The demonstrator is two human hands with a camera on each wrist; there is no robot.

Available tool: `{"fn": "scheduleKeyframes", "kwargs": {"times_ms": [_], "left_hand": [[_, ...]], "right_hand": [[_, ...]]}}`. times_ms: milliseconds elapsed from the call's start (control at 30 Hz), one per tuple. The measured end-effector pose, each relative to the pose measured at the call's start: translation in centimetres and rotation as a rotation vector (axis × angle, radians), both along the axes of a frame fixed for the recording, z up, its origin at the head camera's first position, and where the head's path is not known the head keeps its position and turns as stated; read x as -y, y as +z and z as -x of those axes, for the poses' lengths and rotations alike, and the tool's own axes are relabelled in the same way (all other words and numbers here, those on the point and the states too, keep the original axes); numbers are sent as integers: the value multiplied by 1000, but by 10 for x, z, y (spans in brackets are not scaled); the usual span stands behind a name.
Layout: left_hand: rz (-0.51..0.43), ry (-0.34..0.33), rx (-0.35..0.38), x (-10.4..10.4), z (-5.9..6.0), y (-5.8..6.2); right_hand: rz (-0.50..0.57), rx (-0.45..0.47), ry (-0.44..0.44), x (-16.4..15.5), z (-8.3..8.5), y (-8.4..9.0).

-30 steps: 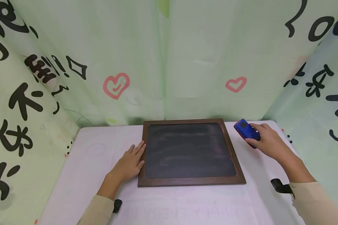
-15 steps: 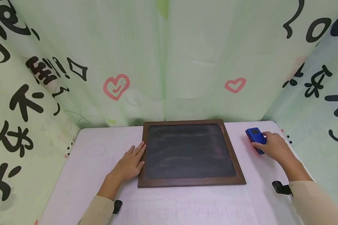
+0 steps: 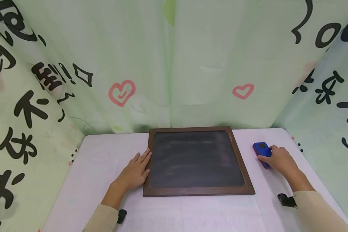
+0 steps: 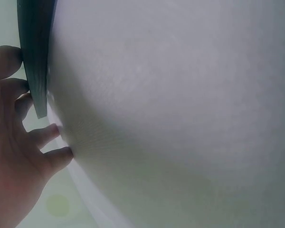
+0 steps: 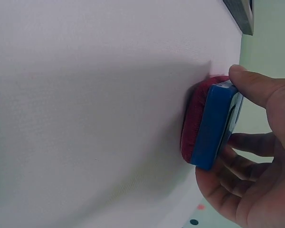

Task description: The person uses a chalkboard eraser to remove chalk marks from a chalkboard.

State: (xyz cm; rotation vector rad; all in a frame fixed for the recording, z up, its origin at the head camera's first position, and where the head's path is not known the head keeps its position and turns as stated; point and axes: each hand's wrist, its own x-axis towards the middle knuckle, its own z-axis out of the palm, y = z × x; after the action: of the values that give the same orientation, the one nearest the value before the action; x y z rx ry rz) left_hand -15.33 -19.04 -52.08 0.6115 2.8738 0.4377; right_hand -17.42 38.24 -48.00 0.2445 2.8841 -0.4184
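A small blackboard [image 3: 194, 159] in a brown wooden frame lies on the white table, its dark face marked by faint chalk smears. Against its left frame edge rest the outstretched fingers of my left hand [image 3: 133, 174]; the left wrist view shows the hand [image 4: 14, 137] beside the board's edge [image 4: 35, 57]. To the right of the board, my right hand [image 3: 284, 162] grips a blackboard eraser [image 3: 262, 150] between thumb and fingers. The eraser [image 5: 211, 126] has a blue body and a dark red pad, which faces the tabletop and seems to touch it.
The white table [image 3: 197, 212] extends around the board. Pale green curtains [image 3: 203, 64] with black writing and pink hearts enclose the back and both sides. A black wrist-camera mount [image 3: 285, 200] sticks out by the right sleeve, another [image 3: 121, 216] by the left.
My right hand has brought the eraser away from the board's upper right corner, rightward and then down toward the table nearer me. The left hand keeps its place on the frame.
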Motion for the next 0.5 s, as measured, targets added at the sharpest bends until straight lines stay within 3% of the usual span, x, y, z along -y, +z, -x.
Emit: {"fn": "scheduleKeyframes", "kwargs": {"times_ms": [500], "left_hand": [[-43,-2,-43,2,2,-4]], "right_hand": [[-23,-88,5,8,-8,6]]}}
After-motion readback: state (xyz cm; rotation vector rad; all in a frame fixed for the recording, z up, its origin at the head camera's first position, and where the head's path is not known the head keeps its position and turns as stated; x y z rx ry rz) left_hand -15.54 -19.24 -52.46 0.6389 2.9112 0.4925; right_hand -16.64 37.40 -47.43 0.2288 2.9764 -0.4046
